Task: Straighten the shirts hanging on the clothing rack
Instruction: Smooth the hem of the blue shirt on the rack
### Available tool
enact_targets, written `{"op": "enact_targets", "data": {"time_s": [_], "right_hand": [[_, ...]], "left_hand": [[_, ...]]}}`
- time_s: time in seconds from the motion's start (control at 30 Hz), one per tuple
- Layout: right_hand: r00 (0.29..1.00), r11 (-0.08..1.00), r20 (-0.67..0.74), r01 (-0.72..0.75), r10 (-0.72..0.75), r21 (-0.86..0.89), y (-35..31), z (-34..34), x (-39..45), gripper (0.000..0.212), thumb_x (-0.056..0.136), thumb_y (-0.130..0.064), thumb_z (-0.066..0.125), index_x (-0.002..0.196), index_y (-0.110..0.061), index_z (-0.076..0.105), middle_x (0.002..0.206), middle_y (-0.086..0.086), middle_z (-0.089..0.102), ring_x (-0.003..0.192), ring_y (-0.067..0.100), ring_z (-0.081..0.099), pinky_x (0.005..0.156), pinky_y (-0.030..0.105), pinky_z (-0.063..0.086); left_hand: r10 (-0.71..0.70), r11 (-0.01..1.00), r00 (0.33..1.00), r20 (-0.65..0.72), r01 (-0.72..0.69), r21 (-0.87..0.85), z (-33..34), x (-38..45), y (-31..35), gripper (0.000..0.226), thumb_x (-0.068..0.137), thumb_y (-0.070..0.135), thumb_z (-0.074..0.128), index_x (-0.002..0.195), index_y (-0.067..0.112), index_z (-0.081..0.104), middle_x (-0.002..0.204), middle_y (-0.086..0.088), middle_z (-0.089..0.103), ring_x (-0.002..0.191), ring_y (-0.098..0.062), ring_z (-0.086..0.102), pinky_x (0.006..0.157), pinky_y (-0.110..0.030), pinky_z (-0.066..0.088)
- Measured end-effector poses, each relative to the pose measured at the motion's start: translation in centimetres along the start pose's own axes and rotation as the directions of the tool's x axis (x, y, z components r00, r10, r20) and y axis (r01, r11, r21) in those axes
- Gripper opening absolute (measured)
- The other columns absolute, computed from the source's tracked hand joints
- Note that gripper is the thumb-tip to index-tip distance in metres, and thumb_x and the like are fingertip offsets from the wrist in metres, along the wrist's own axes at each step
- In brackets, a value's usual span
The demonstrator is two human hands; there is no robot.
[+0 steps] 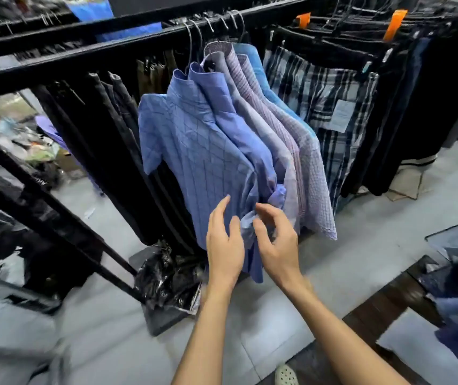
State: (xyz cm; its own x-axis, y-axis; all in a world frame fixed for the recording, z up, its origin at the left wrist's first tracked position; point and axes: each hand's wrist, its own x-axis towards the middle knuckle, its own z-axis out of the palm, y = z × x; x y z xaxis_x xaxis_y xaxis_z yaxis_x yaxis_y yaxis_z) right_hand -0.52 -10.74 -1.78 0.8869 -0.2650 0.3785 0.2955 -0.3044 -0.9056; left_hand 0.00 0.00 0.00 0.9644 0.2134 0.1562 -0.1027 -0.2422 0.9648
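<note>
Blue checked cotton shirt (203, 151) hung frontmost on black metal rack rail (83, 55), long axis vertical. Bunched hem lay directly between hands (right nearer). Left hand (223, 245) spread flat against cloth; right hand (276, 245) loosely curled, grip unclear.

Both bare forearms reach forward and up from the bottom edge, converging toward the middle. Left hand (223, 245) is raised with its back to the camera, fingers straight and slightly spread, thumb out to the right, tips pointing up. Right hand (276, 243) sits just beside it, back also to the camera, fingers loosely curled inward, thumb and forefinger apart. The two hands are close together, not touching.
</note>
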Motion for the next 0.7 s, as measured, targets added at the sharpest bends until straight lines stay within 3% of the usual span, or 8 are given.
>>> {"op": "enact_targets", "data": {"time_s": [0.07,0.17,0.23,0.33,0.4,0.5,0.57,0.7], "right_hand": [[1.0,1.0,-0.004,-0.013,0.013,-0.017,0.4,0.1,0.4,0.031,0.095,-0.018,0.061,0.126,-0.022,0.063,0.125,-0.009,0.067,0.117,0.008,0.063,0.102,0.036,0.051],[1.0,1.0,0.001,0.005,-0.005,-0.026,1.7,0.4,0.6,0.034,0.093,-0.005,0.062,0.126,-0.012,0.063,0.13,0.0,0.064,0.123,0.011,0.06,0.106,0.034,0.048],[1.0,0.999,0.003,-0.03,0.03,0.019,2.2,0.4,0.6,0.037,0.093,-0.002,0.059,0.128,-0.016,0.063,0.128,0.001,0.065,0.119,0.008,0.062,0.104,0.032,0.05],[0.986,0.989,0.092,-0.142,0.138,0.046,2.9,0.4,0.4,0.04,0.094,-0.013,0.055,0.132,-0.025,0.061,0.123,0.001,0.069,0.113,0.012,0.067,0.1,0.032,0.053],[0.97,0.98,0.167,-0.191,0.179,0.061,2.8,0.5,0.2,0.04,0.096,-0.009,0.056,0.133,-0.024,0.061,0.125,-0.005,0.07,0.114,0.011,0.067,0.1,0.03,0.052],[0.969,0.989,0.2,-0.151,0.147,0.004,2.5,0.3,0.1,0.035,0.099,-0.004,0.059,0.131,-0.018,0.064,0.125,-0.007,0.069,0.117,0.007,0.065,0.102,0.028,0.052],[0.973,0.995,0.211,-0.084,0.093,-0.049,2.6,0.0,-0.2,0.03,0.098,-0.007,0.062,0.125,-0.017,0.068,0.12,-0.007,0.071,0.112,0.009,0.067,0.097,0.031,0.054],[0.969,0.994,0.236,-0.046,0.067,-0.094,2.8,-0.2,-1.5,0.025,0.094,-0.006,0.069,0.117,-0.015,0.072,0.105,-0.006,0.07,0.097,0.012,0.069,0.088,0.031,0.056]], "left_hand": [[-0.045,0.999,0.998,0.043,0.045,0.017,0.4,0.4,0.0,0.046,0.1,0.006,0.05,0.139,0.029,0.054,0.137,0.016,0.057,0.13,0.003,0.05,0.114,-0.025,0.038],[-0.178,0.983,0.972,0.151,0.183,-0.018,0.5,0.8,-0.5,0.036,0.099,0.008,0.053,0.124,0.03,0.065,0.109,0.012,0.075,0.1,-0.001,0.069,0.096,-0.03,0.054],[-0.206,0.978,0.959,0.196,0.207,0.016,0.3,0.7,-0.8,0.035,0.096,0.01,0.057,0.119,0.034,0.068,0.101,0.008,0.076,0.087,-0.003,0.07,0.088,-0.029,0.056],[-0.161,0.978,0.981,0.11,0.143,0.149,0.2,0.7,-1.7,0.038,0.089,0.017,0.063,0.118,0.042,0.066,0.112,0.005,0.061,0.096,-0.006,0.063,0.097,-0.032,0.051],[-0.111,0.96,0.992,0.056,0.092,0.266,-0.1,0.8,-2.3,0.032,0.085,0.026,0.066,0.115,0.036,0.068,0.12,0.004,0.054,0.112,-0.015,0.057,0.106,-0.035,0.045],[-0.093,0.937,0.991,0.099,0.053,0.346,-0.7,0.8,-2.5,0.015,0.09,0.028,0.069,0.105,0.027,0.07,0.131,0.016,0.054,0.126,-0.009,0.048,0.107,-0.024,0.034],[-0.117,0.955,0.988,0.097,0.085,0.284,-1.1,0.4,-2.1,0.008,0.091,0.027,0.069,0.099,0.023,0.068,0.113,0.027,0.064,0.112,-0.005,0.058,0.1,-0.027,0.045],[-0.197,0.971,0.977,0.082,0.183,0.156,-1.9,-1.3,-1.9,0.01,0.09,0.017,0.071,0.085,0.022,0.064,0.081,0.011,0.073,0.078,-0.009,0.072,0.08,-0.043,0.058]]}}
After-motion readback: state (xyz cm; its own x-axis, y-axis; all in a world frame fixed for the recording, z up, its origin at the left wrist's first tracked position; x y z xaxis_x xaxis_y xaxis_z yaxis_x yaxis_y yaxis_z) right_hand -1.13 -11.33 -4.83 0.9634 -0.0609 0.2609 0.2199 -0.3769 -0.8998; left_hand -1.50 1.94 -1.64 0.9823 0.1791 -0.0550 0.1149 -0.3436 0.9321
